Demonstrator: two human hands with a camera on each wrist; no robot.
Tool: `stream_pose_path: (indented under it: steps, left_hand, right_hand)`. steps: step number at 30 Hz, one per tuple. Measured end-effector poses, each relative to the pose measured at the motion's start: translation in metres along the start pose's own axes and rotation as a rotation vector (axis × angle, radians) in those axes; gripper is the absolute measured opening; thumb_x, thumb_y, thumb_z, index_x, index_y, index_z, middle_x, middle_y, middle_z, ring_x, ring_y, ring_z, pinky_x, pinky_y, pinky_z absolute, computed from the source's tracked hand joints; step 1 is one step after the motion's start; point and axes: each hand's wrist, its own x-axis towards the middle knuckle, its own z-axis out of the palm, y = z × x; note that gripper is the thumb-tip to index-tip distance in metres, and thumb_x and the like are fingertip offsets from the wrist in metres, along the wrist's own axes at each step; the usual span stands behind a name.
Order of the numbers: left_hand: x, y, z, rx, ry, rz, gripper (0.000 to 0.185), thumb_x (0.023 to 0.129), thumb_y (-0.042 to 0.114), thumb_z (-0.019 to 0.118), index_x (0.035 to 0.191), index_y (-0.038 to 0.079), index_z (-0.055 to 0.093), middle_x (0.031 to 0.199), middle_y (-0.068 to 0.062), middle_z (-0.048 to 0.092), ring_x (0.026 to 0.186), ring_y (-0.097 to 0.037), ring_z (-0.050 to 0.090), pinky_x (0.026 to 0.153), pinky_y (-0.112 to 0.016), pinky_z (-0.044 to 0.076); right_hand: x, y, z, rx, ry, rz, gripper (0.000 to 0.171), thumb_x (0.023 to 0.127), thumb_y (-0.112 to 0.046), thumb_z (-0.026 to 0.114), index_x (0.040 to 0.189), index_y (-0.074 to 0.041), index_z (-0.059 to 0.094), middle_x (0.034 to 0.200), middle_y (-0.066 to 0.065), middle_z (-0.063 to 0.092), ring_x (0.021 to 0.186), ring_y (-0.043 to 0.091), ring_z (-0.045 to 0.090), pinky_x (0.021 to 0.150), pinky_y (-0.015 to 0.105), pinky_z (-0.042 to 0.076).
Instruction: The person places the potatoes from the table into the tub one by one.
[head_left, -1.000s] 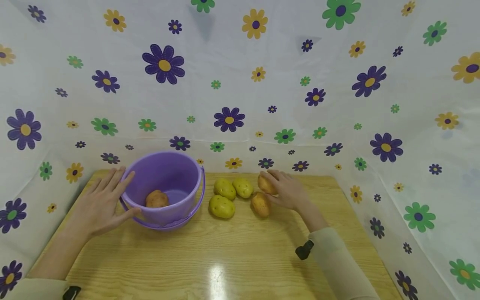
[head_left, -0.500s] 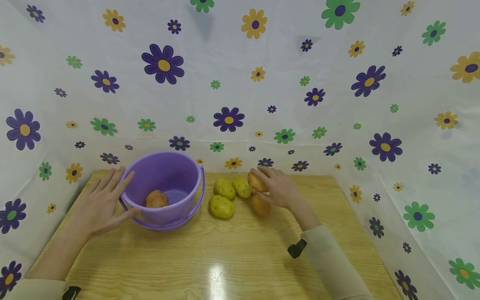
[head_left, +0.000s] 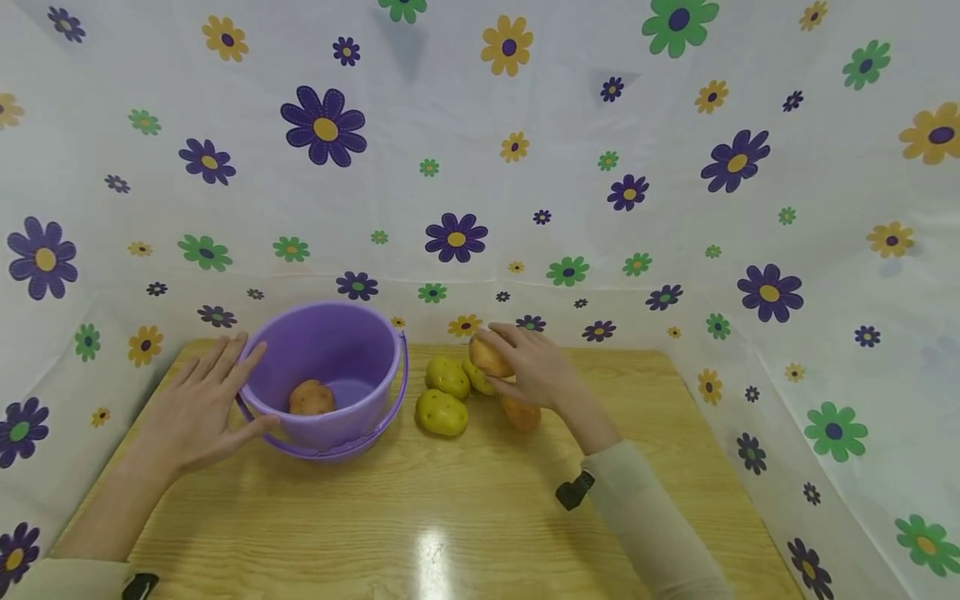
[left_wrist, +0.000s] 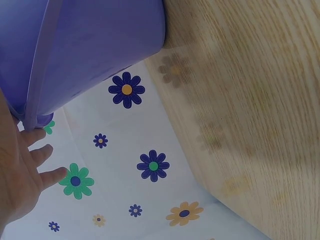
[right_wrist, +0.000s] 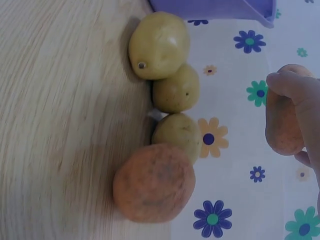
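Right hand (head_left: 536, 375) fingers (right_wrist: 287, 84) curling round orange potato (head_left: 487, 357), lifting it clear of desk (head_left: 465, 517), above pile. Potato looking firm, rounded, fairly light (smooth skin may slip): gripping across middle suits. Left hand (head_left: 198, 408) fingers spread, pressing bucket (head_left: 330, 375) wall.

Table (head_left: 465, 517): light wood grain, with a glare spot near the front edge.
Yellow potatoes, three: one (head_left: 442, 412) nearest the front, one (head_left: 447, 377) behind it, a third (right_wrist: 177, 132) partly hidden in the head view; all lie close together.
Orange potato (head_left: 521, 413): on the table, touching the third yellow one.
Cloth backdrop (head_left: 525, 192): white, printed with purple, green and yellow flowers.
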Motion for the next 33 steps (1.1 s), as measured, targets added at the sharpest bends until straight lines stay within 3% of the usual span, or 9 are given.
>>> stream_pose_path:
  steps: [5,12,24,33]
  left_hand:
    - [0.000,0.000,-0.001,0.002,0.001,0.003,0.105,0.090,0.068,0.067,0.169,0.014,0.024,0.177,-0.020,0.020,0.166,-0.038,0.016,0.135,-0.059,0.018]
    - [0.000,-0.002,0.000,0.014,0.010,0.019,0.105,0.091,0.070,0.065,0.169,0.013,0.024,0.176,-0.022,0.022,0.166,-0.039,0.017,0.139,-0.050,0.008]
    - [0.000,-0.001,-0.002,-0.004,-0.001,0.003,0.104,0.091,0.068,0.067,0.169,0.014,0.024,0.177,-0.020,0.019,0.166,-0.039,0.016,0.127,-0.067,0.029]
    - [0.000,-0.002,0.001,0.010,0.004,0.006,0.105,0.090,0.068,0.067,0.169,0.014,0.024,0.177,-0.020,0.019,0.166,-0.038,0.017,0.130,-0.062,0.026]
  right_hand:
    - [0.010,-0.008,0.001,0.011,0.018,-0.011,0.074,0.094,-0.041,0.078,0.158,-0.021,0.046,0.152,0.015,0.058,0.131,0.039,0.065,0.108,0.055,0.058]
    - [0.027,-0.014,-0.001,0.021,0.083,-0.043,0.072,0.094,-0.040,0.077,0.156,-0.018,0.048,0.150,0.015,0.059,0.127,0.037,0.067,0.107,0.052,0.059]
    - [0.050,-0.030,-0.007,0.017,0.120,-0.074,0.075,0.094,-0.043,0.077,0.158,-0.018,0.047,0.150,0.014,0.059,0.129,0.034,0.066,0.108,0.051,0.057]
    - [0.062,-0.043,-0.006,0.045,0.131,-0.074,0.075,0.093,-0.044,0.077,0.157,-0.018,0.048,0.151,0.012,0.058,0.129,0.032,0.067,0.109,0.047,0.058]
